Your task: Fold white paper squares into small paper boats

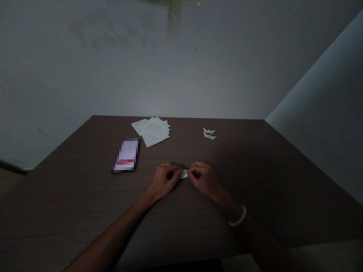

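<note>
My left hand and my right hand meet at the middle of a dark wooden table. Both have their fingers curled and pinch a small folded piece of white paper between them; only a bit of it shows. A white bead bracelet sits on my right wrist. A loose stack of white paper sheets lies farther back, left of centre. Two small folded paper shapes lie at the back right.
A phone with a lit screen lies on the table left of my hands. Grey walls rise behind the table and on the right. A dark object juts in at the left edge.
</note>
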`<act>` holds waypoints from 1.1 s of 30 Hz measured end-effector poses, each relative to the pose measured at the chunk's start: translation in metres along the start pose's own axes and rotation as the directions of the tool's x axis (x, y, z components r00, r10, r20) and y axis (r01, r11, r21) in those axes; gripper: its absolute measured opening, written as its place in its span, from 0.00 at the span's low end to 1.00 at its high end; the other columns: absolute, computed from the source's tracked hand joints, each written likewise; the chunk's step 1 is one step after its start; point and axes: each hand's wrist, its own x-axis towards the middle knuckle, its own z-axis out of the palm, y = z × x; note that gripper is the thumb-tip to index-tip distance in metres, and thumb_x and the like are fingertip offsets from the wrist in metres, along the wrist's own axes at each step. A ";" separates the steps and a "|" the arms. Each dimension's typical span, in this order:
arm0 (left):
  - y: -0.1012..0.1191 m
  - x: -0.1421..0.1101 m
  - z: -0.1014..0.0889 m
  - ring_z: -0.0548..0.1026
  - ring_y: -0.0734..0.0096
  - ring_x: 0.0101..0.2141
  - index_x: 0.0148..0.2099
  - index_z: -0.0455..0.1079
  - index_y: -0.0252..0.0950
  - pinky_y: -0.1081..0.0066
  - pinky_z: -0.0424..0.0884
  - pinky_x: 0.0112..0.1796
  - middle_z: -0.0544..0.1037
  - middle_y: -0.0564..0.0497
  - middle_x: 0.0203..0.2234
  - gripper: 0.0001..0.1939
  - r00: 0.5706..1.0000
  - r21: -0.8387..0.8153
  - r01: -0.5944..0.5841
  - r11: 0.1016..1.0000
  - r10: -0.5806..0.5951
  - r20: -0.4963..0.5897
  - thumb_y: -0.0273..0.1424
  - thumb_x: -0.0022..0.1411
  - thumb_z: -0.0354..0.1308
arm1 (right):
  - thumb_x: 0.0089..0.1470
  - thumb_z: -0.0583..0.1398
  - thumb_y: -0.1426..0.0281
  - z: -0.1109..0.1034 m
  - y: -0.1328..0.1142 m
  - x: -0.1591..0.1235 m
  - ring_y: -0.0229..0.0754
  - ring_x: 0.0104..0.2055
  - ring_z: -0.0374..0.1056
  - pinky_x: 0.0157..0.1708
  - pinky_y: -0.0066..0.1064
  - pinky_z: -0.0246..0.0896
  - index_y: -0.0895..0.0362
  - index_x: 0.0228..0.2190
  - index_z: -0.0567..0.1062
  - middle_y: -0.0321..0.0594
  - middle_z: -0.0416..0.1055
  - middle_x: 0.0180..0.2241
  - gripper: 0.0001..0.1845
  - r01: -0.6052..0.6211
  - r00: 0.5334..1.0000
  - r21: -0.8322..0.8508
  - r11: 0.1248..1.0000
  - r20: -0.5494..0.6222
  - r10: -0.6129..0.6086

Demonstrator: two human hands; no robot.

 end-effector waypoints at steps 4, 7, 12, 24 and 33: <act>0.000 0.000 -0.002 0.72 0.66 0.32 0.45 0.75 0.34 0.67 0.65 0.36 0.79 0.48 0.32 0.16 1.000 -0.035 0.002 0.999 -0.003 -0.029 0.36 0.61 0.51 | 0.50 0.62 0.75 0.000 0.004 0.000 0.39 0.32 0.67 0.35 0.31 0.62 0.55 0.22 0.74 0.37 0.73 0.29 0.07 -0.025 0.994 -0.037 0.999 -0.109 0.021; 0.000 0.000 -0.002 0.72 0.66 0.32 0.46 0.75 0.35 0.66 0.65 0.36 0.79 0.49 0.32 0.16 0.999 -0.020 0.018 1.000 -0.018 -0.031 0.36 0.60 0.53 | 0.48 0.63 0.75 -0.002 0.004 0.000 0.39 0.32 0.67 0.34 0.31 0.62 0.55 0.21 0.73 0.37 0.73 0.28 0.07 -0.040 0.984 -0.066 0.997 -0.173 0.028; 0.000 0.000 0.000 0.73 0.66 0.32 0.44 0.75 0.36 0.67 0.65 0.36 0.79 0.49 0.32 0.14 0.999 0.001 0.025 1.000 -0.025 -0.032 0.33 0.59 0.54 | 0.48 0.62 0.75 -0.003 0.002 0.000 0.39 0.31 0.67 0.36 0.33 0.62 0.55 0.20 0.72 0.36 0.73 0.27 0.08 -0.033 0.979 -0.103 0.994 -0.202 0.012; -0.004 0.001 0.001 0.74 0.66 0.33 0.41 0.76 0.36 0.67 0.67 0.37 0.80 0.49 0.32 0.11 0.999 -0.007 0.046 0.999 -0.047 -0.022 0.28 0.56 0.56 | 0.51 0.61 0.72 -0.008 -0.006 -0.001 0.41 0.33 0.66 0.36 0.35 0.62 0.54 0.20 0.71 0.38 0.72 0.28 0.10 0.040 0.968 -0.154 0.987 -0.238 -0.076; -0.005 0.003 0.003 0.74 0.67 0.32 0.41 0.76 0.36 0.68 0.68 0.36 0.79 0.49 0.31 0.11 0.997 0.003 0.070 0.998 -0.070 0.021 0.29 0.57 0.57 | 0.53 0.61 0.72 -0.008 -0.007 -0.004 0.42 0.33 0.65 0.38 0.36 0.61 0.54 0.21 0.70 0.38 0.73 0.28 0.10 0.106 0.965 -0.278 0.955 -0.202 -0.166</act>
